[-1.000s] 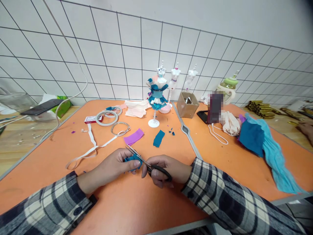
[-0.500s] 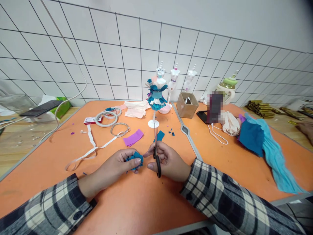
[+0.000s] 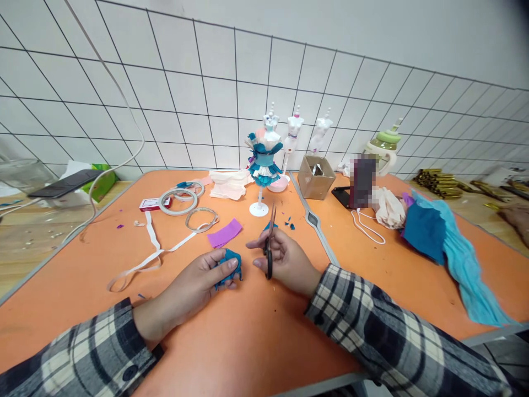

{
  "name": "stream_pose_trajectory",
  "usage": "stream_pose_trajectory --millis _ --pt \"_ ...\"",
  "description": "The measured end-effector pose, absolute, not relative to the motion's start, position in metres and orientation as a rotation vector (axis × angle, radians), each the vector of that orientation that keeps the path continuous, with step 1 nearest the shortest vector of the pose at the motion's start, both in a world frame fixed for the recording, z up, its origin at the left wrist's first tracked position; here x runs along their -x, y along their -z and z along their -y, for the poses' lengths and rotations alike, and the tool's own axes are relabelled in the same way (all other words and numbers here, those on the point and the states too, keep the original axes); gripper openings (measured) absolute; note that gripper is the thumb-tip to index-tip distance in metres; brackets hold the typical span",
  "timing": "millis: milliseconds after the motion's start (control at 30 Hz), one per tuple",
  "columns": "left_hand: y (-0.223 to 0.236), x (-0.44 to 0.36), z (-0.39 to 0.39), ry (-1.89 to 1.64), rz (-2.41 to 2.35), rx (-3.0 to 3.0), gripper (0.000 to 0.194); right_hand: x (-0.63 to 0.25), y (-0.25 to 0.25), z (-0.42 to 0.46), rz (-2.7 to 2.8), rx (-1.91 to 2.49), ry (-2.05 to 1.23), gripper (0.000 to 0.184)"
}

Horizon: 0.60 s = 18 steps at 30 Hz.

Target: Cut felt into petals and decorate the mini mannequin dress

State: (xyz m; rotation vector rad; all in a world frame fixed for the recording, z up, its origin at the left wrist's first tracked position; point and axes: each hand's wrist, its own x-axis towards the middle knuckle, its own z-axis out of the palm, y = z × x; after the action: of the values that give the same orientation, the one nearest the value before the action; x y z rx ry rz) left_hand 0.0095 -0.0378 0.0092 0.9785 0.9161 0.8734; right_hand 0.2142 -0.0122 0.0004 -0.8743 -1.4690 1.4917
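Pinched between the thumb and fingers of my left hand (image 3: 202, 278) is a crumpled piece of blue crepe paper (image 3: 232, 263). My right hand (image 3: 289, 259) is closed around black-handled scissors (image 3: 269, 259), whose blades point up and away from me. A gap separates the scissors from the blue paper. Behind my right hand lies a blue strip (image 3: 270, 226), partly hidden by the fingers and scissors. Purple paper strips (image 3: 224, 234) rest just beyond my left hand. Farther back, a small dress form (image 3: 264, 157) stands in a blue and white ruffled paper dress.
Tape rolls (image 3: 178, 202) and a white ribbon (image 3: 154, 234) lie at left. Two bare dress forms (image 3: 294, 132) stand behind a cardboard box (image 3: 316, 177). At right are a phone (image 3: 363, 182), a bottle (image 3: 384, 148) and sheets of blue paper (image 3: 425, 229).
The scissors have tilted to the right and risen slightly with my right hand. The blue paper has turned a little in my left fingers and now shows a smoother top.
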Motion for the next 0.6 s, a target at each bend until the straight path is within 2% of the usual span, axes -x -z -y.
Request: stream_pose_trajectory --millis 200,333,600 --pt "-0.007 -0.014 0.040 -0.819 -0.824 -0.959 0.029 -0.201 0.006 0.023 1.494 0.931 -1.519 0.034" --pt "-0.007 -0.012 0.038 -0.864 -0.850 -0.871 0.026 -0.202 0.003 0.017 1.404 0.907 -1.565 0.037" --pt "-0.003 -0.015 0.038 -0.810 -0.982 -1.137 0.031 -0.197 0.009 0.026 1.501 0.939 -1.329 0.035"
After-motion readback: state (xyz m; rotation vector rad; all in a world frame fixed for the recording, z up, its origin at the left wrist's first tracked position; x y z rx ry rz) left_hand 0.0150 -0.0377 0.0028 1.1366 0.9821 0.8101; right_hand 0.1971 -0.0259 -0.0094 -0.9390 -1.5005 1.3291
